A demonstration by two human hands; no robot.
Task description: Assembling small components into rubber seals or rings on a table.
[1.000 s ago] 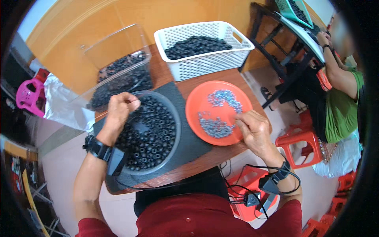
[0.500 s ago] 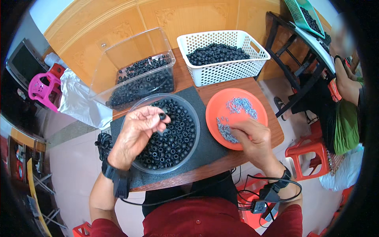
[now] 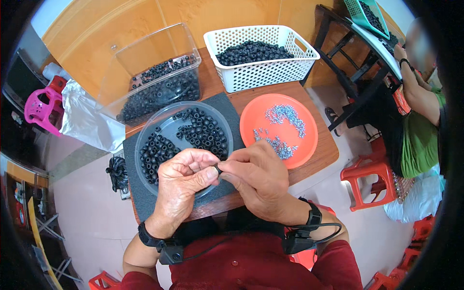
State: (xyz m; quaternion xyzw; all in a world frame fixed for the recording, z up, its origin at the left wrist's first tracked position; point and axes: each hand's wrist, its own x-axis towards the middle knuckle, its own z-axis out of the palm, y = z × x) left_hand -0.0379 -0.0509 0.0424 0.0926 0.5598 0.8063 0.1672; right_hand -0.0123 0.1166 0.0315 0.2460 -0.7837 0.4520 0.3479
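Note:
My left hand (image 3: 181, 181) pinches a small black round piece (image 3: 219, 168) between thumb and fingertips, above the near edge of a clear round tub (image 3: 228, 126). My right hand (image 3: 261, 181) has its thumb and forefinger closed against that same piece. Whatever else sits between the right fingertips is hidden. Many black round pieces with holes (image 3: 205, 130) lie in the tub, parted by a bare strip of its bottom. To the right, an orange-red plate (image 3: 251, 118) bears small shiny silvery-blue bits (image 3: 285, 116) in two loose heaps.
Behind the tub stand a clear rectangular bin (image 3: 159, 92) and a white perforated basket (image 3: 266, 72), both holding black pieces. A dark mat (image 3: 137, 193) lies under the tub on the wooden table (image 3: 319, 154). A co-worker (image 3: 420, 106) sits at right beside a red stool (image 3: 369, 174).
My right hand has left the plate and come across to meet my left. The left hand has lowered toward me, keeping the black piece. The whole view has shifted slightly.

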